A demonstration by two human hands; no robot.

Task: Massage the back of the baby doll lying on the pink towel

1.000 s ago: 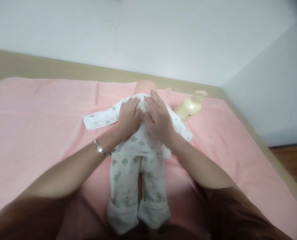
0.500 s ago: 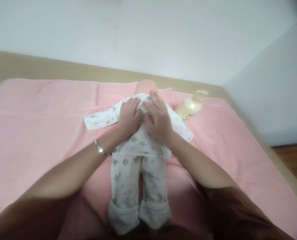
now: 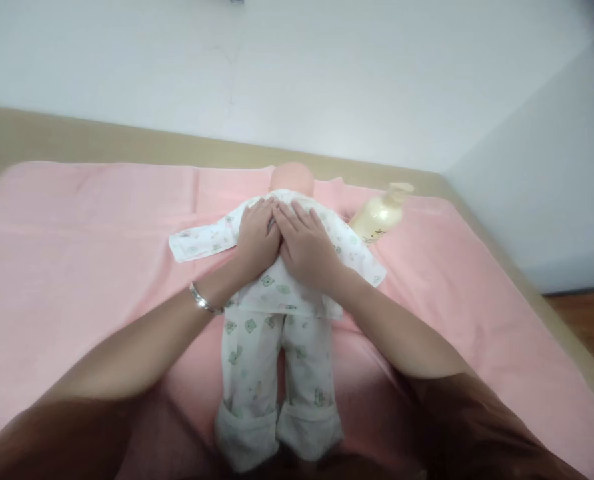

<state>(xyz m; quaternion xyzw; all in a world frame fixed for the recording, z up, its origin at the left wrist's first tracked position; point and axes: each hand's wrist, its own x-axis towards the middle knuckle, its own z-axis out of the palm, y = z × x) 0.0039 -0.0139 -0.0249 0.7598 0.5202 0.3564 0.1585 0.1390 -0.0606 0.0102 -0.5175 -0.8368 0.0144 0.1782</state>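
Note:
A baby doll (image 3: 283,288) in white printed top and trousers lies with its bald head (image 3: 291,179) away from me and its sleeves spread sideways. My left hand (image 3: 258,237) rests flat on the upper part of the doll's top, fingers pointing toward the head. Beside it my right hand (image 3: 309,243) also lies flat on the cloth, its fingers extended and slightly apart. The two hands touch near the thumbs. Neither hand holds anything. The doll's face is not visible.
A pale yellow pump bottle (image 3: 381,215) lies tilted beyond the doll's right-hand sleeve. Under everything is a pink cloth (image 3: 91,267) spread on a tan surface (image 3: 127,137). A white wall (image 3: 327,80) stands behind, with another wall at the right.
My right hand, which was raised and tilted with fingers partly lifted, has come down flat on the doll's top against the left hand. The left hand stays in place.

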